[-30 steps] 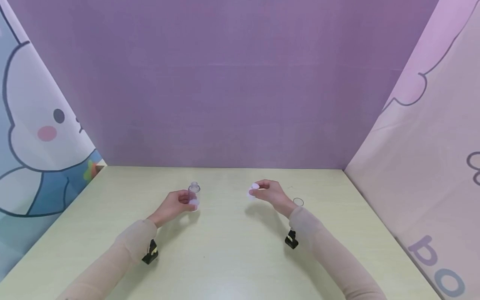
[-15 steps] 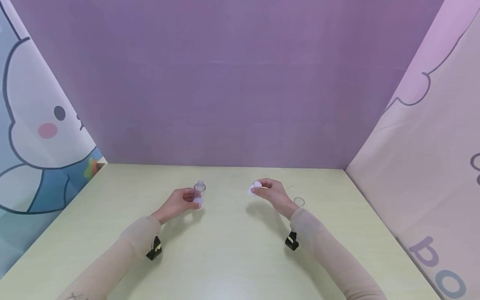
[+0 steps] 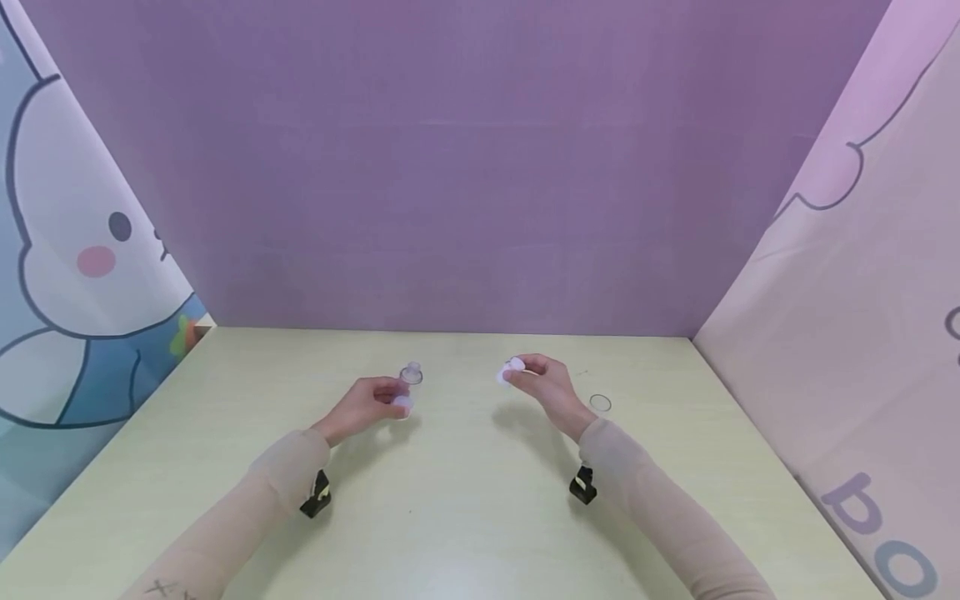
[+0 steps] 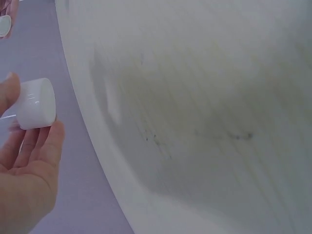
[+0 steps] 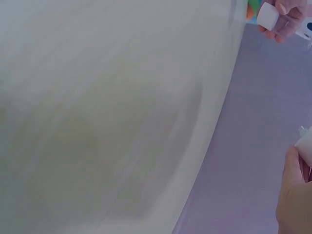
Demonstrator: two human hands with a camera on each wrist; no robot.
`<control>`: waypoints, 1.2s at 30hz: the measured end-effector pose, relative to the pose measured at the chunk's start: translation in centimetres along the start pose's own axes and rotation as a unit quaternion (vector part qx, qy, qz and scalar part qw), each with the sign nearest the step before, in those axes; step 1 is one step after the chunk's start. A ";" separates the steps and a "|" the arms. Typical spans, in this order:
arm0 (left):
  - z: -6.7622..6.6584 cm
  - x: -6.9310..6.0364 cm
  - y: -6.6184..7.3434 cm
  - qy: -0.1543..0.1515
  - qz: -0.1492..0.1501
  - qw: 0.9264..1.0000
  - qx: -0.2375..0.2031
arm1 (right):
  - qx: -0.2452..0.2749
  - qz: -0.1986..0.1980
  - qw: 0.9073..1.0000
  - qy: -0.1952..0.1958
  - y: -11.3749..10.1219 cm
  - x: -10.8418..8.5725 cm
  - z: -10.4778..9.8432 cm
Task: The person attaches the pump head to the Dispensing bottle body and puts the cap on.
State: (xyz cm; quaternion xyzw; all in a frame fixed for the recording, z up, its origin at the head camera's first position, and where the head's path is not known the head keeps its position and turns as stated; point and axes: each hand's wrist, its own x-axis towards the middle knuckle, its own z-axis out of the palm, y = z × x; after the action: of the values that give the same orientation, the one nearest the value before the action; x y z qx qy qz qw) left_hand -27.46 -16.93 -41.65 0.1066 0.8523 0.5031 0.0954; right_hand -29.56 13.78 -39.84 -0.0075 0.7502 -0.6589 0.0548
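My left hand grips a small clear bottle with a narrow top, a dark ring round it and a white base. In the left wrist view the white cylindrical base sits between thumb and fingers. To the right, my right hand pinches a small white piece with a rounded end; the fingers hide part of it. A bit of clear material shows above this white piece in the right wrist view. Both objects are held above the table, apart from each other.
A thin dark ring lies on the pale table, right of my right hand. Behind the table stands a purple backdrop. Printed cartoon panels close off both sides.
My left hand has moved right with the bottle, bringing it closer to my right hand. The right hand stays nearly in place, its white piece tilting slightly.
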 end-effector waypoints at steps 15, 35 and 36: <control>0.3 0.4 0.1 -0.018 -0.001 1.000 -0.006 | 0.025 -0.015 0.999 -0.016 -0.1 -0.1 0.6; 1.3 0.8 0.9 -0.033 0.009 0.999 0.013 | 0.048 -0.018 0.999 -0.016 -0.9 -0.3 0.5; 1.3 0.8 1.0 -0.033 0.009 0.999 0.013 | 0.051 -0.019 0.998 -0.013 -0.7 -0.1 0.5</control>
State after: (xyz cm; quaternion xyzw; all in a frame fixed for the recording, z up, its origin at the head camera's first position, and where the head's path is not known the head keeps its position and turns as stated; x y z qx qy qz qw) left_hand -27.78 -15.15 -41.45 0.1318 0.8544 0.4887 0.1173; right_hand -29.50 13.21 -39.21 -0.0278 0.7142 -0.6974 0.0520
